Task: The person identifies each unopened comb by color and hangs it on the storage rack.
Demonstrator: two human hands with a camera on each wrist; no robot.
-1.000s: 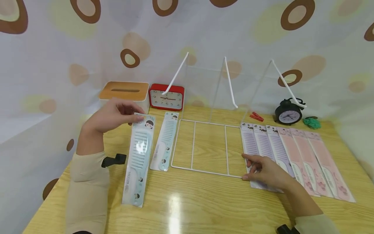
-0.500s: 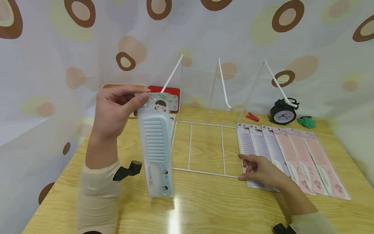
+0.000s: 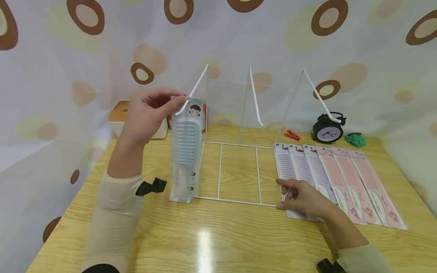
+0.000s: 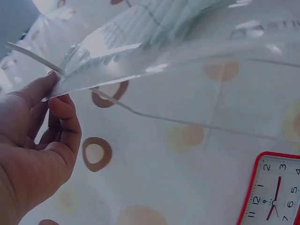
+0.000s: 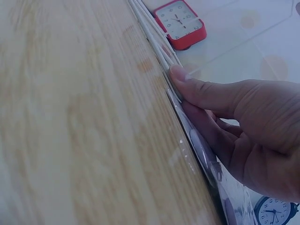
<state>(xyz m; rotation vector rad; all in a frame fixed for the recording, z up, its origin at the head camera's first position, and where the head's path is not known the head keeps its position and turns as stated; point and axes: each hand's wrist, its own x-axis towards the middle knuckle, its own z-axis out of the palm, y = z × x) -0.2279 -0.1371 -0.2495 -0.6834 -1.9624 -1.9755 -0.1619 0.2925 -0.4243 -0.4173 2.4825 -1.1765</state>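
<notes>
Taking the rack's base as my dial, with 12 pointing away from me, I start nearest. At 4 o'clock the right grip [image 3: 304,201], a bare hand low over the pale wood-grain worktop [image 3: 157,242], holds the near corner of the white wire display rack [image 3: 239,201] between thumb and index finger. I want that hold firm, since a pull on a hook could shift the frame. At 3, just beside it, lie flat purple comb packs [image 3: 302,159], with pink comb packs [image 3: 351,178] farther out.

At 10, the pale-blue comb in a clear plastic pack [image 3: 186,151] hangs nearly upright from the left grip [image 3: 148,110], which pinches its top narrowly. The rack's left white wire hook [image 3: 198,81] meets the pack there; in the left wrist view its end juts past the plastic beside the thumb, so I judge it is through, though I cannot see the hole. To do this well, I would slide the pack back clear of the tip and let the hook take the weight before loosening the pinch.

The left arm rises from 8, wrist bent, fingers curled toward 3; the right reaches in from 4.

Farther off, a red-framed clock [image 4: 272,187] stands at 11, and a round black alarm clock [image 3: 328,132] at 2.
</notes>
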